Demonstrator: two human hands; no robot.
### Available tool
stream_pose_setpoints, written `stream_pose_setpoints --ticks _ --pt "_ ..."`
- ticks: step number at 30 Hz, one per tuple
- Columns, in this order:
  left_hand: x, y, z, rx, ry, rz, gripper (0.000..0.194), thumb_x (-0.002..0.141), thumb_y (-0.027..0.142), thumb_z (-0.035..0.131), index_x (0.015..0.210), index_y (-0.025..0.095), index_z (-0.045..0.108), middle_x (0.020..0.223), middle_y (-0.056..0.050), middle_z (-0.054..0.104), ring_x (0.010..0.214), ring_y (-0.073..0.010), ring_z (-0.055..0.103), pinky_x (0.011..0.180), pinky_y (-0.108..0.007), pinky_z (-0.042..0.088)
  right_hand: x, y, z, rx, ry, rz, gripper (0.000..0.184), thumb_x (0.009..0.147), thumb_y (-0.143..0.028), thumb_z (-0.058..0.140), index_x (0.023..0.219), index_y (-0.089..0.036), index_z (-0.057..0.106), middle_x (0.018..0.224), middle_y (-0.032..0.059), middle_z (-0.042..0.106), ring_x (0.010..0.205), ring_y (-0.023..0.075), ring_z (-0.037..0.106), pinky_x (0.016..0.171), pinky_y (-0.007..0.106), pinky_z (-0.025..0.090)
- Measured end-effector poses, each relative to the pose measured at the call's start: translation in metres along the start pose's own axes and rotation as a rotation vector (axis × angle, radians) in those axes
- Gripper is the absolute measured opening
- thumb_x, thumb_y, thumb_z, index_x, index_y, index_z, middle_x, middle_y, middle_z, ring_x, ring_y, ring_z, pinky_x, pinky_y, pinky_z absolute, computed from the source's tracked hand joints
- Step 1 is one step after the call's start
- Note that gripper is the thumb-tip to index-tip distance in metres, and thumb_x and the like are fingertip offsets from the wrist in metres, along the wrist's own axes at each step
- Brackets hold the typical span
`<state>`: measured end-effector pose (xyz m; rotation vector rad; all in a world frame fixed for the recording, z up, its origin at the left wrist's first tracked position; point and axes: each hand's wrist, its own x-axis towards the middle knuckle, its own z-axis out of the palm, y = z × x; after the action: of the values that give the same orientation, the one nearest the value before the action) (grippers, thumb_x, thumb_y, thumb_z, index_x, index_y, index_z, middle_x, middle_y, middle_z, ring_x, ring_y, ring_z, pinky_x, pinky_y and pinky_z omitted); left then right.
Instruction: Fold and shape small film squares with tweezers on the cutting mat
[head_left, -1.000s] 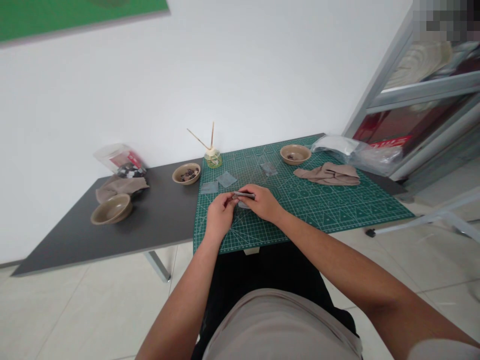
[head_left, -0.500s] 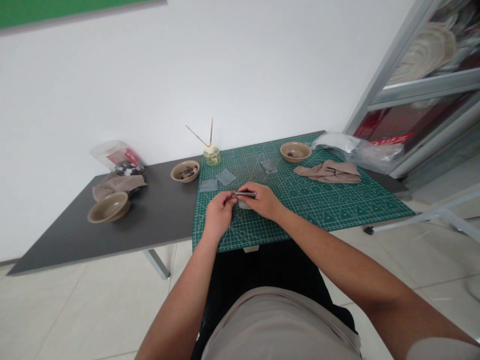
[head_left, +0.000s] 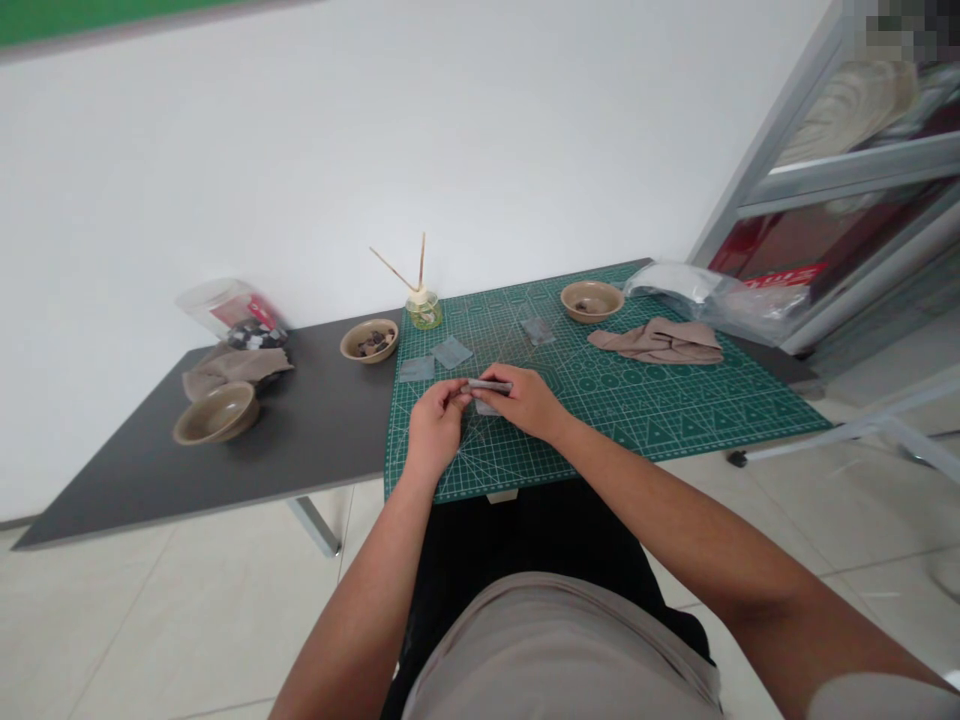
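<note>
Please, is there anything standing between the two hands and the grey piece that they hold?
Nothing visible does: the left hand and the right hand both have their fingers on the grey piece. A pale sheet shows just below it, partly hidden, but not between.

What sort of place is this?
Probably a craft workspace: a green cutting mat lies on a dark table, a brown bowl holds small pieces, and a thin grey piece is held over the mat.
</note>
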<state>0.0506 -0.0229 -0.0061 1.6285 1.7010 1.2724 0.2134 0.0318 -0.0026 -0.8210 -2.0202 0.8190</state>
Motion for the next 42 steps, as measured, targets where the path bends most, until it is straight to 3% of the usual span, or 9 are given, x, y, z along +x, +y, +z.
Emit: stream_pose_setpoints --ticks 9,16,42 --pt "0.0031 -0.0019 -0.0006 -0.112 -0.051 -0.037 0.023 0.081 0.024 0.057 0.098 0.019 0.072 0.086 -0.002 0.070 0.076 -0.0164 0.060 0.074 -0.029 0.047 -0.0008 0.0004 0.0003 -0.012 0.042 -0.060 0.010 0.087 -0.028 0.066 0.083 -0.020 0.064 0.078 -0.0009 0.064 0.073 0.0140 0.058 0.069 0.026 0.041" --pt "0.0019 0.0005 -0.0011 -0.146 -0.027 -0.046 0.023 0.079 0.024 0.058 0.098 0.019 0.072 0.077 0.000 0.066 0.067 -0.0141 0.056 0.069 -0.027 0.045 -0.0014 -0.0030 -0.0015 0.029 0.044 -0.022 0.010 0.084 -0.030 0.069 0.082 -0.021 0.067 0.076 -0.0019 0.066 0.070 0.0136 0.059 0.067 0.026 0.041" --pt "0.0011 0.0052 -0.0027 -0.177 -0.062 -0.037 0.021 0.079 0.025 0.058 0.095 0.019 0.070 0.079 -0.001 0.066 0.069 -0.0141 0.054 0.068 -0.027 0.045 -0.0022 -0.0054 -0.0025 0.033 0.049 -0.027 0.010 0.083 -0.029 0.068 0.082 -0.020 0.066 0.077 -0.0016 0.066 0.072 0.0133 0.059 0.069 0.026 0.042"
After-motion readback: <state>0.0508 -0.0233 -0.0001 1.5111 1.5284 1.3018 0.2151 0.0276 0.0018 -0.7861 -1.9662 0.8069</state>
